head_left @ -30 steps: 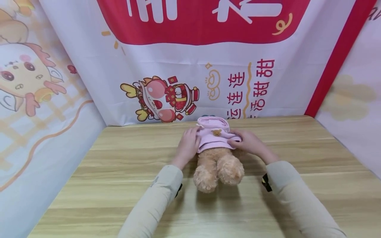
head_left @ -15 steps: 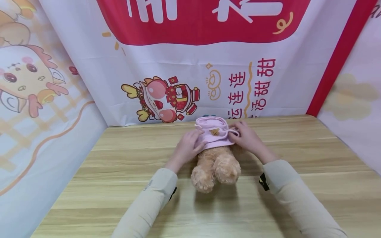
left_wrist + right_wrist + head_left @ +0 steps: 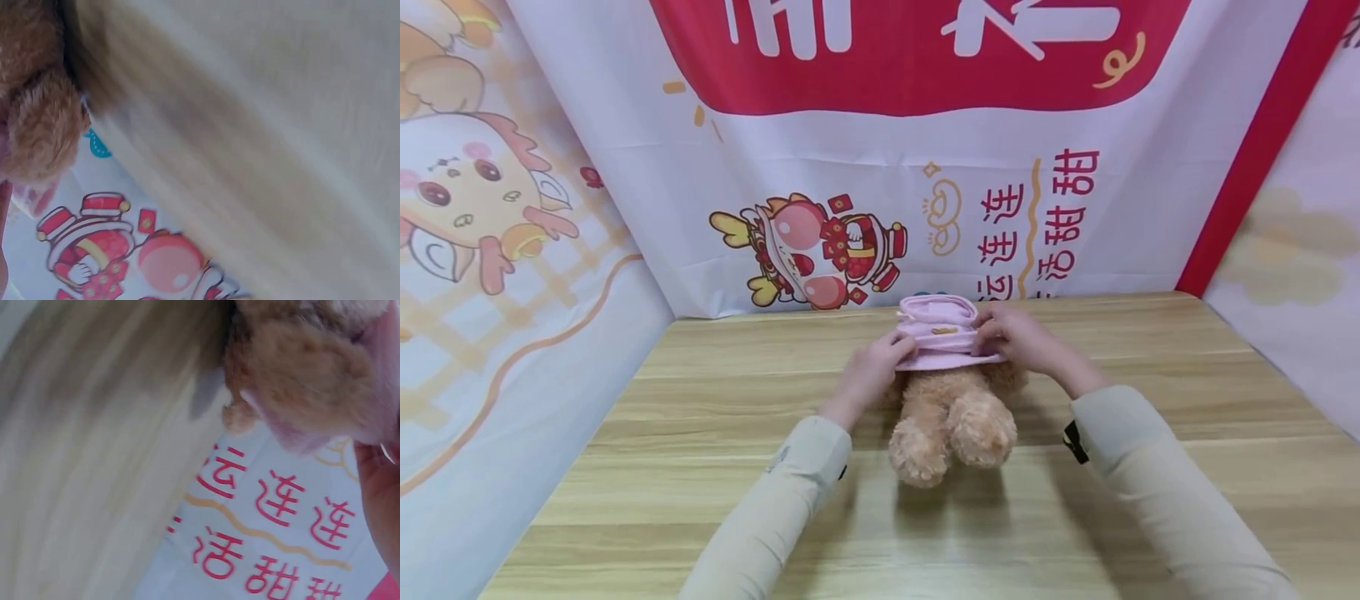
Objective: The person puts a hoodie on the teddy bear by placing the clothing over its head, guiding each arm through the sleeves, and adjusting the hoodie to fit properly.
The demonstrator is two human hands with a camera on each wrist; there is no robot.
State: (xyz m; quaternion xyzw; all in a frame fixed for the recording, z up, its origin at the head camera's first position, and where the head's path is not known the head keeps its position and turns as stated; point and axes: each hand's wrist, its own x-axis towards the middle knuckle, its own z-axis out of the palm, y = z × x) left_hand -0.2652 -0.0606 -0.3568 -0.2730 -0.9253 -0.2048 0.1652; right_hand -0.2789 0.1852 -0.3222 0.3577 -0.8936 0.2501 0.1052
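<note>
A light-brown plush teddy bear [image 3: 981,429] lies on the wooden table, its legs towards me. Its pink hooded top [image 3: 938,362] is bunched up in folds, with the small bear patch creased and the furry belly bare below the hem. At the top's left side my left hand [image 3: 868,371] pinches the cloth. My right hand [image 3: 1026,340] grips the right side, fingers curled into the folds. In the right wrist view, the thumb and fingers of that hand [image 3: 380,500] hold pink fabric beside a furry arm [image 3: 312,375]. The bear's head is hidden behind the top.
The wood-grain table [image 3: 700,467] ends at the back against a white and red printed cloth [image 3: 850,142]. A printed fabric wall [image 3: 587,292] flanks it on the left, and another [image 3: 1285,333] on the right.
The pink top's hem has been folded upwards, creasing the bear patch and baring more belly. Both hands have shifted their hold, the right one up towards the top's neck.
</note>
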